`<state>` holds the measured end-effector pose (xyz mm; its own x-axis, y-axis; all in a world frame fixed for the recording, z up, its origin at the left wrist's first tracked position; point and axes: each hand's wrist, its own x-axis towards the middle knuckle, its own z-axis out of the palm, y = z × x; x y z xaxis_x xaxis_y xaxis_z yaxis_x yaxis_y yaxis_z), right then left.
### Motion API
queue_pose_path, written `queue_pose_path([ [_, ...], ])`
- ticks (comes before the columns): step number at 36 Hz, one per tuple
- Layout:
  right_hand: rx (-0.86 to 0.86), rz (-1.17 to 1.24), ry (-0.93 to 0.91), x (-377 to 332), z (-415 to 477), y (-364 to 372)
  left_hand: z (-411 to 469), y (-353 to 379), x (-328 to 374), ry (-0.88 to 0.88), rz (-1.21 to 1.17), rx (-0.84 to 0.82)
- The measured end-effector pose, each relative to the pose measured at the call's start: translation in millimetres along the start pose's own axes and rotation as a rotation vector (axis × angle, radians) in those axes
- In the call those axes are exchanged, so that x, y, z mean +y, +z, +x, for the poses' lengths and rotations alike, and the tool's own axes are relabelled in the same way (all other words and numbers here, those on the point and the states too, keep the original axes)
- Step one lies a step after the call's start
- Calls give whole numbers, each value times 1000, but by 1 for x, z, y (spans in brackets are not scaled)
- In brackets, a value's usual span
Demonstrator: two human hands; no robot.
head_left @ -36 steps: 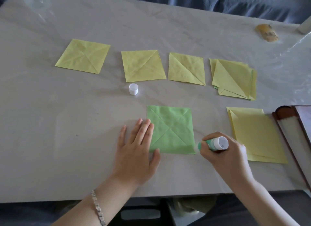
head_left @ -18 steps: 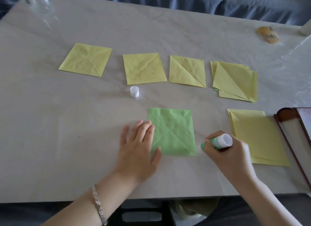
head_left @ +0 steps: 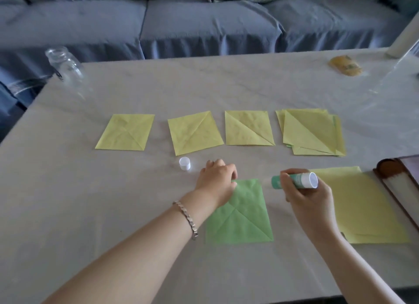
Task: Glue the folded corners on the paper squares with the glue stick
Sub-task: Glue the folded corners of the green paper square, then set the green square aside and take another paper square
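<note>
**Pale worktop, green square between your hands**

Blue-grey sofa [head_left: 204, 27] cushions fill the top of the frame behind a pale, marbled worktop [head_left: 90, 201]. Your green paper square [head_left: 244, 220] lies flat at lower centre, its diagonal fold lines showing.

Your left hand [head_left: 216, 179], with a metal bracelet [head_left: 187, 220] on the wrist, sits knuckles-up over the square's upper left corner. The fingers are curled down onto it, but you cannot tell from here whether they pinch the paper or only press it.

Your right hand [head_left: 310, 197] grips the glue stick [head_left: 297, 180] just right of the square's upper right corner. The stick lies nearly level, with its green end pointing left toward the paper and its white end to the right. It is not touching the paper.

The white cap [head_left: 184, 163] stands on the worktop just upper left of your left hand.

Across the middle runs a row of folded yellow squares: one at the left [head_left: 125, 132], a second [head_left: 195, 132], a third [head_left: 248, 128], then a small stack [head_left: 315, 133].

Flat yellow sheets [head_left: 362, 208] lie right of your right hand, beside a brown wooden tray [head_left: 394, 181] at the frame's right edge.

A clear glass jar [head_left: 64, 64] stands at the upper left corner of the worktop, and a yellowish packet [head_left: 344, 65] lies at the upper right.
</note>
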<state>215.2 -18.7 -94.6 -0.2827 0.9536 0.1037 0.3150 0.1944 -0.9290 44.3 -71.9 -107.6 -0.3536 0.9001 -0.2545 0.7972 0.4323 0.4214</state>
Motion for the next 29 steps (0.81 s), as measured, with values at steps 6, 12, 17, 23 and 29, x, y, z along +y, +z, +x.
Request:
queue_pose_path([
  [6,23,22,-10,1,3,-7,5,-2,5,-59,32,-60],
  [12,34,15,-1,4,1,-12,3,-5,6,-63,75,-81],
  [17,49,37,-15,-1,2,-11,-24,-22,-12,-68,-297,5],
  [23,-7,55,-22,-12,1,8,-62,-57,-60,-122,-752,433],
  [29,-76,70,-63,-33,-2,42,-86,-74,-145,-466,-1006,745],
])
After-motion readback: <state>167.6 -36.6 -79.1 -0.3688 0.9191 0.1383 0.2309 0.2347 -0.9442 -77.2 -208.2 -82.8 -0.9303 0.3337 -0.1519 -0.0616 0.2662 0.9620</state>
